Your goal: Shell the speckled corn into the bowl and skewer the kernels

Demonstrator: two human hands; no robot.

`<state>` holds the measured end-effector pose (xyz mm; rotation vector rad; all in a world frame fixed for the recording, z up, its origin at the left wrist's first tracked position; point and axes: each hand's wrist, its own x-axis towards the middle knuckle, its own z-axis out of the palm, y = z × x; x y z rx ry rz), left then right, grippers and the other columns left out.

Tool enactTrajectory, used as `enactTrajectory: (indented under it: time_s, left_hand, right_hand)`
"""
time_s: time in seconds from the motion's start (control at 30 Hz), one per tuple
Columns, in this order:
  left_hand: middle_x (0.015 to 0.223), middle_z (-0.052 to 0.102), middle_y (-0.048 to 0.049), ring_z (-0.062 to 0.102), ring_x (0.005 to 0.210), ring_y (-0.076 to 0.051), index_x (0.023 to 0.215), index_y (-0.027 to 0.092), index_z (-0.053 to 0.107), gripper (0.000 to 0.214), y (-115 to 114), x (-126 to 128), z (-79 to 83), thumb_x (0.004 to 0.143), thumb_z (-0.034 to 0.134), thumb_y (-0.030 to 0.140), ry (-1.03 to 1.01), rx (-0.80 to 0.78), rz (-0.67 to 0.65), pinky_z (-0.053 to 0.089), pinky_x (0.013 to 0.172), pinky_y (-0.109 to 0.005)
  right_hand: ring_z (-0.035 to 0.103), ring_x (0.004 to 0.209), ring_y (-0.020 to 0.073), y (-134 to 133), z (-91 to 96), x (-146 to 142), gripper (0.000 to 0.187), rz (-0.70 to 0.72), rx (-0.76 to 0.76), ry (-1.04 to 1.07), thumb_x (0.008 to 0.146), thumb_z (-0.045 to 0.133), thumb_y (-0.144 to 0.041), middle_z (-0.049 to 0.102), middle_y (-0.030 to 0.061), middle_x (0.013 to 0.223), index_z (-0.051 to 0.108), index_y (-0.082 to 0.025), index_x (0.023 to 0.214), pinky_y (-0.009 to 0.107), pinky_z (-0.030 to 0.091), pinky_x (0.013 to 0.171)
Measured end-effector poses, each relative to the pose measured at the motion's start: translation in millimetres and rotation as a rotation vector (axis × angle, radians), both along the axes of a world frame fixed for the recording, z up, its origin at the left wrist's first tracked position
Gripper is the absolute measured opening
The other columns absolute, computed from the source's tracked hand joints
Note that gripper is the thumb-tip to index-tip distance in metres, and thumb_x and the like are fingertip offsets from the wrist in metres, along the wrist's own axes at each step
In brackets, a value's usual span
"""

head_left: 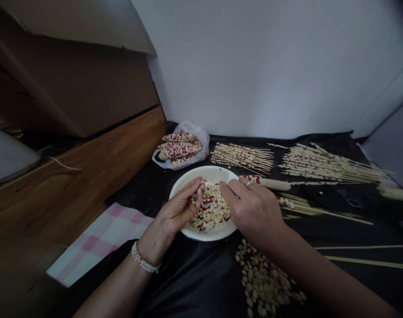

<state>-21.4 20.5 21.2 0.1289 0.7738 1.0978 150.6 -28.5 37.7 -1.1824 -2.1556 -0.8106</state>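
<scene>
My left hand [181,205] is over the left side of a white bowl [176,187], thumb and fingers pinched together at a corn kernel. Loose corn kernels [213,212], cream and dark red, fill much of the bowl. At the bowl's right rim, my right hand [252,201] is closed, knuckles up, wearing a ring. A thin wooden skewer [334,213] with a few pale kernels on it runs out from behind this hand to the right. The hand appears to grip it, though its fingers cover that part.
Behind the bowl lie corn cobs [180,150] in a plastic bag and two bundles of kernel-threaded skewers [243,157]. A partly stripped cob [271,183] lies right. Loose kernels [264,282] cover black sheeting in front. A checked cloth [102,240] lies left, beside a wooden panel [89,176].
</scene>
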Motion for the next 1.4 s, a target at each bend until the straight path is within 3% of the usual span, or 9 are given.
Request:
enactTrajectory:
  time_s: [0.4, 0.9, 1.13, 1.23, 1.4]
  left_hand:
    - [0.077, 0.069, -0.0063, 0.066, 0.062, -0.009, 0.087, 0.007, 0.068, 0.018, -2, 1, -2.9, 0.083, 0.054, -0.004, 0.079, 0.039, 0.002, 0.057, 0.056, -0.014]
    - [0.072, 0.066, -0.0041, 0.062, 0.058, -0.007, 0.078, 0.007, 0.069, 0.019, -6, 8, 5.4, 0.085, 0.054, -0.002, 0.116, 0.076, -0.046, 0.055, 0.055, -0.013]
    - [0.084, 0.068, -0.008, 0.065, 0.067, -0.009, 0.096, 0.008, 0.07, 0.018, -8, 9, -1.5, 0.086, 0.056, 0.005, 0.11, 0.12, -0.135, 0.056, 0.059, -0.015]
    - [0.086, 0.068, -0.0077, 0.065, 0.069, -0.009, 0.095, 0.009, 0.07, 0.017, -5, 7, -4.9, 0.088, 0.054, 0.005, 0.076, 0.113, -0.094, 0.057, 0.061, -0.016]
    - [0.077, 0.065, -0.0049, 0.062, 0.062, -0.008, 0.094, 0.009, 0.068, 0.016, 4, -2, -2.2, 0.089, 0.053, 0.008, 0.002, 0.077, -0.002, 0.055, 0.056, -0.014]
  right_hand:
    - [0.054, 0.067, 0.0186, -2, -0.8, -3, 0.022, -0.001, -0.03, -0.026, 0.086, 0.049, -0.008, 0.062, 0.0062, 0.074, 0.068, -0.009, 0.095, 0.032, 0.033, 0.058]
    - [0.051, 0.065, 0.0166, -3, -3.1, -5, 0.02, 0.011, 0.007, -0.001, 0.088, 0.046, -0.008, 0.06, 0.0048, 0.071, 0.066, -0.011, 0.089, 0.031, 0.031, 0.058]
    - [0.053, 0.064, 0.0161, 1, -10.3, -7, 0.024, -0.005, -0.016, -0.008, 0.09, 0.044, -0.01, 0.061, 0.0041, 0.07, 0.067, -0.011, 0.097, 0.031, 0.033, 0.058]
    - [0.055, 0.07, 0.0178, -4, -4.2, -8, 0.028, 0.0, -0.027, -0.018, 0.089, 0.043, -0.008, 0.066, 0.0074, 0.078, 0.066, -0.007, 0.105, 0.032, 0.037, 0.065]
    - [0.057, 0.083, 0.021, -15, 24.1, 0, 0.029, -0.027, 0.0, 0.028, 0.092, 0.042, -0.013, 0.069, 0.0115, 0.095, 0.065, -0.009, 0.109, 0.036, 0.039, 0.076]
